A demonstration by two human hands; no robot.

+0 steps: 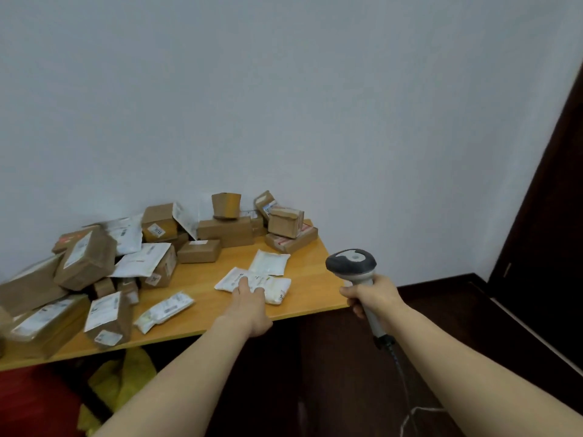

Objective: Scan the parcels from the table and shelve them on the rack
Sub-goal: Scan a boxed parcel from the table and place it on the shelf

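Resting left hand [249,305], fingers flat, on white poly mailer [232,280] at right of table [315,288]; gripping barcode scanner [351,263] in right hand [373,294]; pickup step, seemingly; next calls for lifting mailer label-up under scanner.

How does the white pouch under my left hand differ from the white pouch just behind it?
The long white soft pouch shows a printed label and the left hand touches it. The squarish white soft pouch looks plain and lies untouched. Both lie flat on the wooden table.
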